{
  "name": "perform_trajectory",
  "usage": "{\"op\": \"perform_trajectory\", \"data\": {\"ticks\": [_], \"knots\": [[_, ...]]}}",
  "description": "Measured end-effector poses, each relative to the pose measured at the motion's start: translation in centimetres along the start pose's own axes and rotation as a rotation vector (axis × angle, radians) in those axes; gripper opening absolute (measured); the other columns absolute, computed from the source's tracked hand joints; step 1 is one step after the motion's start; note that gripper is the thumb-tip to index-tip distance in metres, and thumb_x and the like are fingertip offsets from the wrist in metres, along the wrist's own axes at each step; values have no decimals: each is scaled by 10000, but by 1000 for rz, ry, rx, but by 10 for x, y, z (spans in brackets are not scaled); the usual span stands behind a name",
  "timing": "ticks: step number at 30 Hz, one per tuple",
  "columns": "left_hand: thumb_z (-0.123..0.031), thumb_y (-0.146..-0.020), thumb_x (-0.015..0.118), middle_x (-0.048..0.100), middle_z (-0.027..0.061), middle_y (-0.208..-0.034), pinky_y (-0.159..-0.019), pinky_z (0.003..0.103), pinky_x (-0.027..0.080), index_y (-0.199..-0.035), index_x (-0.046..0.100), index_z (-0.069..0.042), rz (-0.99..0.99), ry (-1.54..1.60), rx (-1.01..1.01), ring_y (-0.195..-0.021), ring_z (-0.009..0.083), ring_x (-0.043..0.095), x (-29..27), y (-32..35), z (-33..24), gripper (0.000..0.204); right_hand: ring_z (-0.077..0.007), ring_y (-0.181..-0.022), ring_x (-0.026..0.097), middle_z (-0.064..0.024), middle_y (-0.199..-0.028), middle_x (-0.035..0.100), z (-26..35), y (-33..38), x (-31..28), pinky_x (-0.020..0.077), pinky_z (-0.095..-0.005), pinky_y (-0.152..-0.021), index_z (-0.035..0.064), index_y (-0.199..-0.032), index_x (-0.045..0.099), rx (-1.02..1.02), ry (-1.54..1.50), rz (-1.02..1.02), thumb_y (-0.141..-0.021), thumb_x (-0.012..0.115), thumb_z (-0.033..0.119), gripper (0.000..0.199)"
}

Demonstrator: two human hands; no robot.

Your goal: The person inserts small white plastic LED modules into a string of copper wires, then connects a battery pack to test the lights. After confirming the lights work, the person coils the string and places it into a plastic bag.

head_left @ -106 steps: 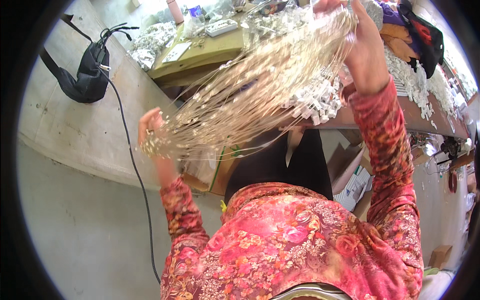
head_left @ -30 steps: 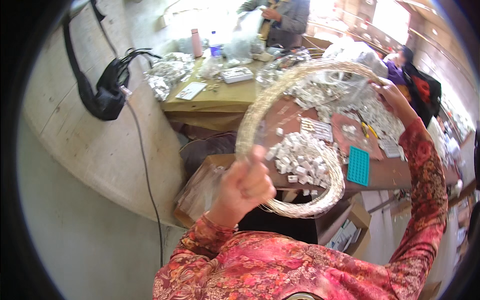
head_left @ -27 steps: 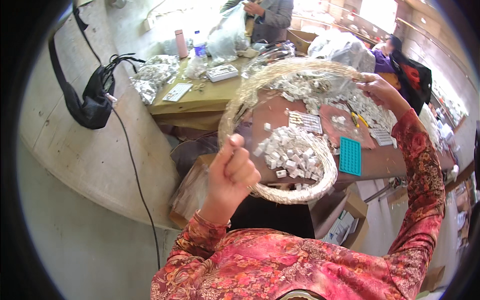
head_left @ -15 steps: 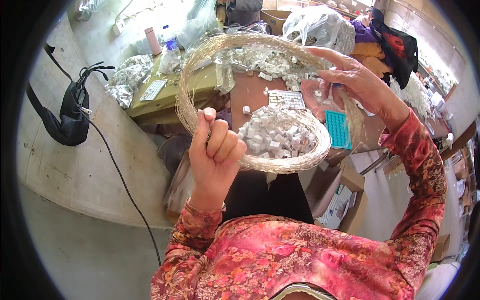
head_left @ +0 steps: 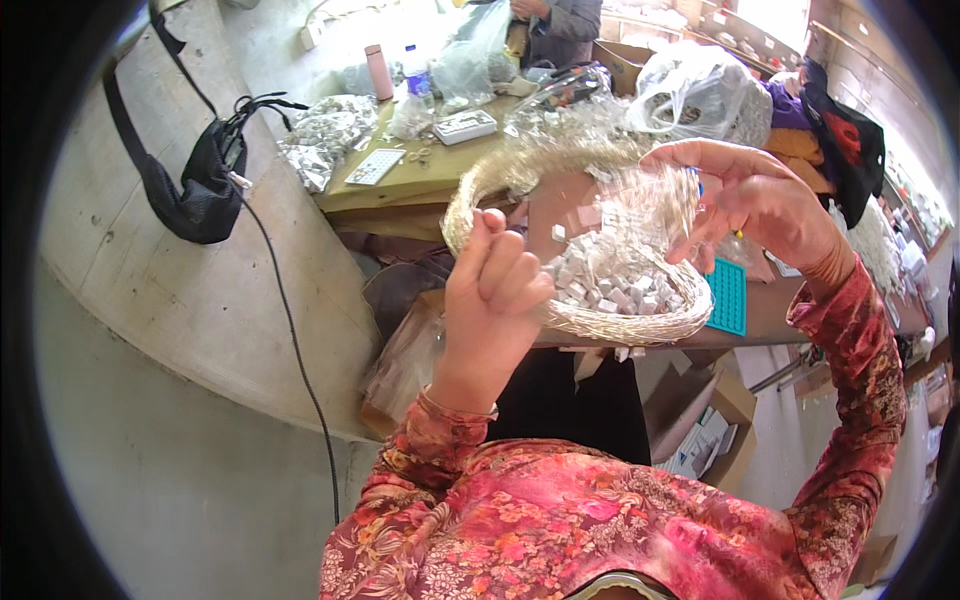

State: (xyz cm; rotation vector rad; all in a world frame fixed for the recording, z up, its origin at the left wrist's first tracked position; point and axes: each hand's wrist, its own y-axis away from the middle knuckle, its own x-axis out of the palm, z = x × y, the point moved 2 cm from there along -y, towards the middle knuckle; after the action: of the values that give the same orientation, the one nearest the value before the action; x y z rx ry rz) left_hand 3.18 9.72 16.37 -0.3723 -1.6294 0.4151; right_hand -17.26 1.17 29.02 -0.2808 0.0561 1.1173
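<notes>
A loose coil of thin, pale golden wire [head_left: 468, 190] is held up over the table. My left hand [head_left: 495, 285] pinches its left side between thumb and bent fingers. On the far right side, my right hand [head_left: 765, 205] curves its fingers around the blurred strands, with thumb and fingers apart. Below lies a second wire coil [head_left: 625, 328], ringing a heap of small white blocks [head_left: 610, 280] at the table's near edge. Part of this heap is hidden behind the raised strands. A turquoise tray with small hollows [head_left: 727, 297] lies right of the lower coil.
At the left, a black bag [head_left: 205, 190] hangs with a cord trailing down. A pink flask [head_left: 379, 72], a bottle [head_left: 416, 75] and a white case [head_left: 464, 126] stand on the yellowish cloth. Plastic bags sit at the back, near another person [head_left: 560, 30]. An open carton [head_left: 735, 420] stands below.
The view has shifted, so the scene appears further right. The held coil has dropped lower and narrowed toward the second coil; my right hand has come down with its strands blurred.
</notes>
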Motion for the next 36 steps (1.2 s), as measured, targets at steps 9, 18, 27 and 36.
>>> {"op": "perform_trajectory", "data": {"ticks": [9,18,27,36], "knots": [[-250,-1000,483,455,-38,-774,-647,221,403,-1159,544,-60,-170,-375,68,-646,48,423,15,-8,15,255,-251,-583,616,-75,-611,586,9,-35,40,437,-366,-462,102,-837,630,-567,1470,-222,-851,655,253,153],[-289,-965,555,573,3,-1041,-852,280,462,-1183,519,-48,-84,-766,219,-966,114,556,14,-11,13,327,-296,-579,602,-94,-624,569,16,-62,71,463,-374,-523,24,-700,601,-427,1122,-59,-863,626,227,262],[-271,-1000,481,623,43,-939,-909,358,487,-1166,516,-56,-6,-693,-33,-911,165,612,18,-21,38,274,-103,-472,399,-66,-481,428,12,-70,55,401,-298,-488,-26,-619,566,-58,928,-248,-860,658,268,391],[-303,-1005,454,589,63,-833,-917,464,511,-888,517,-62,-212,-337,54,-908,264,634,22,-55,34,275,-250,-1288,420,-139,-1401,442,-24,13,12,344,-429,-1049,76,-1496,202,-244,399,-233,-696,757,555,1085]]}}
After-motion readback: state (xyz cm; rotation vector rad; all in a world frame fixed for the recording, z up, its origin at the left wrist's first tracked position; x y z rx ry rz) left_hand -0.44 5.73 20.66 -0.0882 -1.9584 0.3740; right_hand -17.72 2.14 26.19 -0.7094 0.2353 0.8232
